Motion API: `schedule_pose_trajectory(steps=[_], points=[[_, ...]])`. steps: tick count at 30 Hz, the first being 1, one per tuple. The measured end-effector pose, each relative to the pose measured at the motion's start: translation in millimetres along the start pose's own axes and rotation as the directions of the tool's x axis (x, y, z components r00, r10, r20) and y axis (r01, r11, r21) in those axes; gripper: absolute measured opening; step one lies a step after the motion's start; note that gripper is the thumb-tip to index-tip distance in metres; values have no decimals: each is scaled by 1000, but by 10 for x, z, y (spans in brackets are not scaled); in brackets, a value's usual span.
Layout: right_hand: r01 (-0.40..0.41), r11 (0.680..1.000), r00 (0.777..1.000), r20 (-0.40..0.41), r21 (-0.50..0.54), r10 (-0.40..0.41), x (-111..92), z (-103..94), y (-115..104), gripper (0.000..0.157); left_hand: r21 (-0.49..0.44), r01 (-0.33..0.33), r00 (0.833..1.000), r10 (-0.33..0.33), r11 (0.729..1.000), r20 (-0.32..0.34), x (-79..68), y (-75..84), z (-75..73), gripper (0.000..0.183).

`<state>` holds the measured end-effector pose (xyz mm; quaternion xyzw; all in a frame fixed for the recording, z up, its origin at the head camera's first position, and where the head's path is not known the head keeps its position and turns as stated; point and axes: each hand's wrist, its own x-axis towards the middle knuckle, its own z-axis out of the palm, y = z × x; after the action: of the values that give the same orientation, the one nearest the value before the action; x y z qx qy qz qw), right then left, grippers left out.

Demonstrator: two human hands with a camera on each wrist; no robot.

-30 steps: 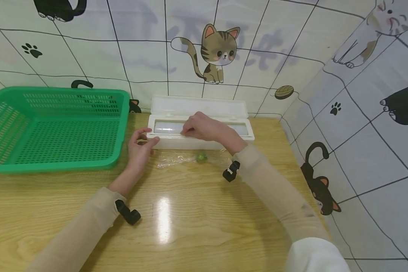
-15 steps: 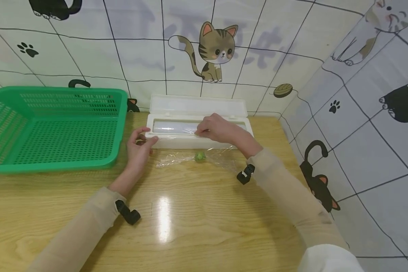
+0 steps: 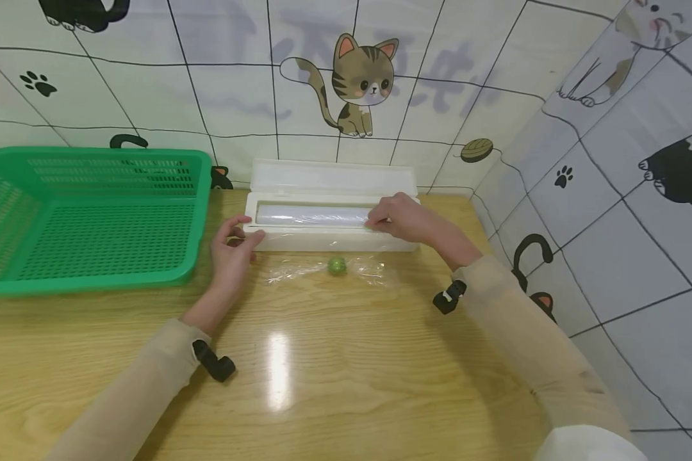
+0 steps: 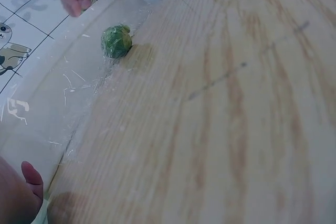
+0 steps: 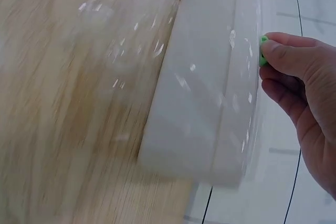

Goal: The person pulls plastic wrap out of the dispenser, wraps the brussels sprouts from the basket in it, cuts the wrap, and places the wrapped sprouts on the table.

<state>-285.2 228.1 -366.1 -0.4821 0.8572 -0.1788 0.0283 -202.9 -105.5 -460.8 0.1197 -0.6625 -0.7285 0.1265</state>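
A white cling film dispenser (image 3: 329, 241) lies along the back of the table, lid raised and film roll (image 3: 311, 216) visible inside. My left hand (image 3: 229, 256) grips its left end, thumb at the front edge. Toward the right end, my right hand (image 3: 408, 221) pinches a small green slide cutter (image 5: 263, 52) on the dispenser's edge. Clear cling film (image 3: 375, 270) hangs over the front onto the table. A round green vegetable like a Brussels sprout (image 4: 116, 41) sits against the dispenser's front, with film around it; whether it is fully covered I cannot tell.
A green plastic basket (image 3: 109, 278) stands on the wooden table (image 3: 352, 384) to the left, close to my left hand. Cat-patterned sheeting (image 3: 225, 96) forms a wall behind the dispenser and another on the right.
My right hand has slid rightward along the dispenser, from near its middle to near its right end. My left hand has kept its hold on the left end.
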Motion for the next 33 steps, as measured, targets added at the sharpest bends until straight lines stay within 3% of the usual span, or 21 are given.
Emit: schedule_pose_trajectory(steps=[12, 24, 33], points=[[28, 998, 997, -73, -49, -31, -346, -72, 166, 13, -16, -3, 1000, 3, 1000, 5, -3, 24, -3, 29], [-101, 993, 982, -163, -62, 90, -776, -88, 311, 13, 8, 15, 1000, -15, 1000, -11, -19, 5, 6, 31], [-32, 990, 961, -276, -135, -7, -918, -97, 375, 22, 1, -10, 1000, 10, 1000, -1, -9, 1, 11, 29]])
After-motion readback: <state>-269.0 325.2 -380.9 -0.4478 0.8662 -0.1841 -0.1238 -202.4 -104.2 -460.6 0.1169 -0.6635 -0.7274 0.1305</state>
